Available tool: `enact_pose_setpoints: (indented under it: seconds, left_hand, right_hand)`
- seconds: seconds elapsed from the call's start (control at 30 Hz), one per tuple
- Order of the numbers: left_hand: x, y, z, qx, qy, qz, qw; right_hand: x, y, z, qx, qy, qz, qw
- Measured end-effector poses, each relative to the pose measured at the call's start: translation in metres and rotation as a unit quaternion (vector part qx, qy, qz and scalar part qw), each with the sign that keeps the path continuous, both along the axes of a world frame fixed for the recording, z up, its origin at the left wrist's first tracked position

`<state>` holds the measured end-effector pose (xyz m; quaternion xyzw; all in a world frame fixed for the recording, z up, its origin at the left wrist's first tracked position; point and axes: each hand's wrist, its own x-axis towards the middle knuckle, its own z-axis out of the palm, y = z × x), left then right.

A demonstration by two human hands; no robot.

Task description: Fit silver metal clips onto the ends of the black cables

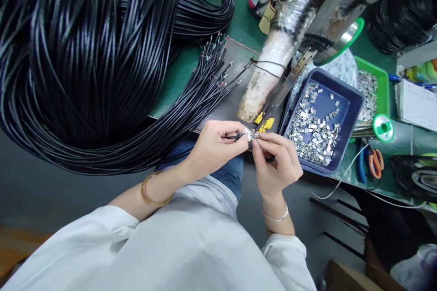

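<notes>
My left hand (221, 145) pinches a black cable (232, 137) close to its end, just in front of the table edge. My right hand (278, 159) meets it fingertip to fingertip, closed on a small silvery metal piece (256, 136) at the cable's tip. The fingers partly cover this piece, and I cannot tell whether it sits around the cable end or only touches it. Just beyond my fingertips is a tool with yellow parts (268, 124). To the right stands a blue tray (348, 100) holding many small metal clips (316, 134).
Large black cable coils (85, 45) fill the left, their stripped ends (218, 54) fanned over a dark board. A foil-wrapped duct (266, 72) slants down in front. At right are a green tray (384, 79), a solder spool (383, 127), orange-handled scissors (376, 163) and a white wire (344, 177).
</notes>
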<state>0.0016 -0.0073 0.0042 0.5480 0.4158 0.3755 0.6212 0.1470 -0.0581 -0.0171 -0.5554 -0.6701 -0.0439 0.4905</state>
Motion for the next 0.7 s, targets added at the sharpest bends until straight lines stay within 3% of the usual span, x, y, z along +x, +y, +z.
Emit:
enact_pose_setpoints:
  seconds: [0.27,0.43,0.7]
  left_hand:
    - [0.001,0.0,-0.004,0.081,0.046,0.013,0.996]
    - [0.003,0.002,-0.002,0.138,0.021,0.03,0.99]
    - [0.0,0.003,-0.002,0.041,-0.002,-0.014,0.999]
  right_hand:
    - [0.002,0.005,-0.001,-0.018,0.017,0.001,1.0]
    - [0.0,0.004,0.002,-0.007,0.021,-0.004,1.0]
    - [-0.002,-0.005,-0.004,0.008,-0.036,-0.01,0.999]
